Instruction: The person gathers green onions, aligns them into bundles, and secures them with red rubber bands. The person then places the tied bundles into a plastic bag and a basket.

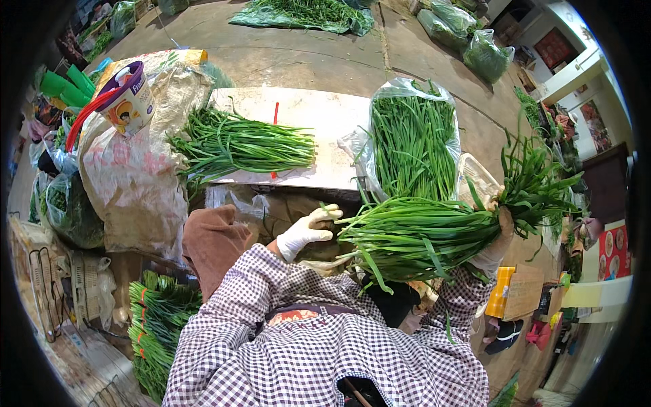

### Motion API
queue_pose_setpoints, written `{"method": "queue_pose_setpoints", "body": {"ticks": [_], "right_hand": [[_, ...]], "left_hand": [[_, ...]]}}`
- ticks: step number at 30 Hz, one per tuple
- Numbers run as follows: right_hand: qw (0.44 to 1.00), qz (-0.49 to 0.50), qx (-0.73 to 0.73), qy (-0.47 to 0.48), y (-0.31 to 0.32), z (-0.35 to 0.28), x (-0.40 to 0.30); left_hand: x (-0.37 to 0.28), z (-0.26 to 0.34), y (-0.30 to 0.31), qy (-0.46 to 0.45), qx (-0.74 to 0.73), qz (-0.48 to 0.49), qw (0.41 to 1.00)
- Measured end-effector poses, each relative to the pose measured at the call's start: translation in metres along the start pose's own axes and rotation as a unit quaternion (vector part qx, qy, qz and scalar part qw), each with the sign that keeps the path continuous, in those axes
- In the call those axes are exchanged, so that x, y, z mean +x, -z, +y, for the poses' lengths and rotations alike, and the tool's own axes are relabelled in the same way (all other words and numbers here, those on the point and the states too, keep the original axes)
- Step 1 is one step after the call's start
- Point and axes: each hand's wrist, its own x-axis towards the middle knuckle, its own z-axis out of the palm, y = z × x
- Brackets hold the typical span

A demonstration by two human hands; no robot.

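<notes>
My right hand (pixel 501 229), in a pale glove, grips a large bunch of garlic chives (pixel 422 234) around its leafy part. The pale stem ends point left and the leaves spread out beyond the hand. My left hand (pixel 311 231), in a white glove, has thumb and fingers apart just left of the stem ends. On a white board (pixel 335 117) lies a second bunch of chives (pixel 254 145), stems to the right, across a red tie strip (pixel 276 113). Right of the board, a clear plastic bag (pixel 376 175) holds many loose chives (pixel 414 142).
A printed bucket (pixel 129 107) with red strips (pixel 84 117) stands on a woven sack (pixel 137 188) at left. Tied chive bundles (pixel 145 315) lie lower left. A brown cloth (pixel 216 244) is near my left sleeve; a white plastic basket (pixel 478 178) is behind the held bunch.
</notes>
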Motion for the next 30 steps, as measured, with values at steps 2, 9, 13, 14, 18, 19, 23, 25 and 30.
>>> {"method": "queue_pose_setpoints", "body": {"ticks": [2,9,13,14,18,19,23,25,30], "right_hand": [[1.0,-0.001,0.017,-0.021,-0.007,0.004,-0.002],[0.997,0.0,0.071,-0.039,0.001,0.021,0.005],[0.998,-0.03,0.047,-0.025,-0.015,0.016,-0.005],[0.991,-0.104,0.07,-0.047,-0.015,0.016,-0.004],[0.99,-0.119,0.055,-0.059,0.016,0.026,0.008],[0.997,-0.055,0.026,-0.046,0.019,0.03,0.007],[0.995,-0.096,0.004,0.011,0.017,0.024,0.008],[0.999,-0.042,0.002,0.002,-0.007,0.013,0.0],[0.999,-0.026,0.014,-0.016,-0.02,-0.004,-0.006]], "left_hand": [[0.012,0.003,-0.009,-0.029,-0.035,-0.059,0.997],[0.022,0.003,-0.022,-0.016,-0.093,-0.003,0.995],[0.02,0.018,-0.035,-0.022,-0.112,0.042,0.993],[0.019,0.014,-0.035,-0.033,-0.112,0.044,0.992],[0.02,0.016,-0.04,-0.071,-0.098,0.096,0.988],[0.021,0.012,-0.038,-0.075,-0.11,0.111,0.985],[0.019,0.0,-0.023,-0.03,-0.178,0.152,0.972],[0.008,0.01,-0.012,-0.008,-0.07,0.204,0.976],[-0.021,0.022,0.028,0.156,0.568,0.105,0.801]]}}
